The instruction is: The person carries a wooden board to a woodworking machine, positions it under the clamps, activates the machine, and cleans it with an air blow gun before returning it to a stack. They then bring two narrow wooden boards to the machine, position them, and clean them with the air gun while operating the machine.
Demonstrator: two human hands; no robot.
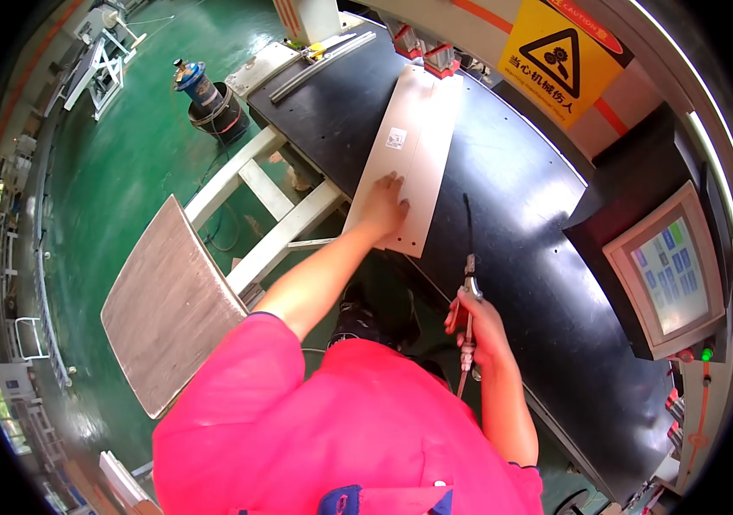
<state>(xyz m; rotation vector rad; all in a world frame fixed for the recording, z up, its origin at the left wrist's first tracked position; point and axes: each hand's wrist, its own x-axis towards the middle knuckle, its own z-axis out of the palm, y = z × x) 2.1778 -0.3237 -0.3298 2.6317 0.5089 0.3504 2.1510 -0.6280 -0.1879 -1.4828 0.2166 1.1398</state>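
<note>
A long pale board with a white label lies on the black machine table. Small dark holes show at its near end, which juts past the table edge. My left hand rests on the near part of this board, fingers stretched out and apart. To the right, my right hand is wrapped round an air blow gun. Its thin black nozzle points away from me over the table, and a hose runs down from its handle.
A control screen stands at the right, below a yellow caution sign. Red clamp-like parts meet the board's far end. On the left are a wooden panel, a white frame and a black bucket holding a blue device.
</note>
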